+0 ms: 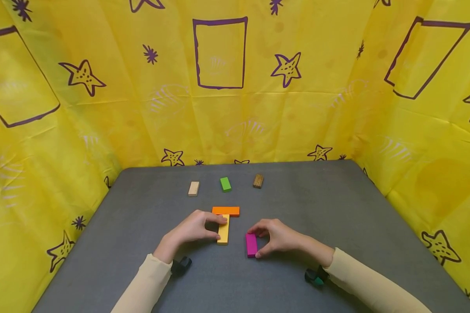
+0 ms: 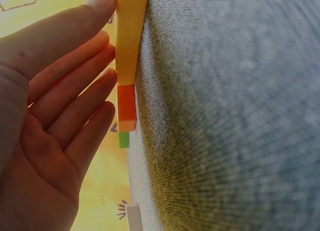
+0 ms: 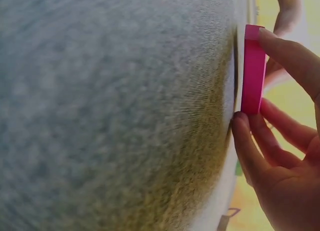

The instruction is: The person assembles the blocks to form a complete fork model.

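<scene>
Several small rectangular blocks lie on the grey table. My left hand [image 1: 196, 226] pinches the yellow block [image 1: 223, 232], thumb near its close end and a finger by its far end. The far end of that yellow block meets the orange block [image 1: 231, 211], which lies crosswise, so together they form a T. To the right, my right hand [image 1: 280, 237] grips the magenta block [image 1: 251, 245] by its ends between thumb and fingers. In the right wrist view the magenta block [image 3: 253, 73] stands close to the table surface; whether it touches is unclear.
Farther back, a pale wooden block [image 1: 193, 188], a green block [image 1: 225, 184] and a brown wooden block [image 1: 258, 181] lie in a loose row. Yellow cloth [image 1: 219, 108] with drawn stars hangs around the back and sides of the grey table [image 1: 317, 195].
</scene>
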`<move>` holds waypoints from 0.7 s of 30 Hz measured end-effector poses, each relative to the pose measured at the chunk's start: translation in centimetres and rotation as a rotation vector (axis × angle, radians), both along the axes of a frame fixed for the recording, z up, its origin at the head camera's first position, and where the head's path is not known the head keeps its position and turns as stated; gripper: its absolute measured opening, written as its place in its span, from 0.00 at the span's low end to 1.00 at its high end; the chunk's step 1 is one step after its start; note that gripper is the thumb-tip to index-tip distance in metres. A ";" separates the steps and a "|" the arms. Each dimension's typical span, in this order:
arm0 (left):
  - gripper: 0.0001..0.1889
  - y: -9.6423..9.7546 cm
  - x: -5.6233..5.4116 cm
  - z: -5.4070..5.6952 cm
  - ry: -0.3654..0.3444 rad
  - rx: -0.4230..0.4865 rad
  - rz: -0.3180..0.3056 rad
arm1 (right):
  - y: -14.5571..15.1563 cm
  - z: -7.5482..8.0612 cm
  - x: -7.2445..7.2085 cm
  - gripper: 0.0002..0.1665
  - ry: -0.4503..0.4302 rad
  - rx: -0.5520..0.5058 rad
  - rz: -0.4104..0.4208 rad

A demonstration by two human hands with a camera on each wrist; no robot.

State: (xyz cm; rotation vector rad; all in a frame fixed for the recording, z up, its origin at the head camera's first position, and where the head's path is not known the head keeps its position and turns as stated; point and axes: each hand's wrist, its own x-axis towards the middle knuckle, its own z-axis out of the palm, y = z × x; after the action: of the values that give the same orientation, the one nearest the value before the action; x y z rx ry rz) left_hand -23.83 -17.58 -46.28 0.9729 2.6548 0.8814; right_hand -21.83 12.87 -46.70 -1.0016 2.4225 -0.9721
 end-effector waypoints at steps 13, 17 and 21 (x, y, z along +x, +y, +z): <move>0.24 0.1 -0.1 0.0 0.008 -0.010 0.011 | -1.5 0.9 0.1 0.35 0.005 -0.046 0.023; 0.24 0.1 0.0 0.0 0.008 -0.008 0.011 | -2.0 1.1 0.3 0.35 0.011 -0.050 0.035; 0.24 0.0 0.0 0.0 0.016 -0.006 0.009 | -2.5 1.4 0.5 0.35 0.003 -0.062 0.044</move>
State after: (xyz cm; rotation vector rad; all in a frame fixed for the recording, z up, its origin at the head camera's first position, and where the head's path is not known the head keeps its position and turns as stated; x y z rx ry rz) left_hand -23.80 -17.56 -46.30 0.9709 2.6762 0.8703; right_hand -21.36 10.35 -45.30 -1.0730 2.3759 -1.0367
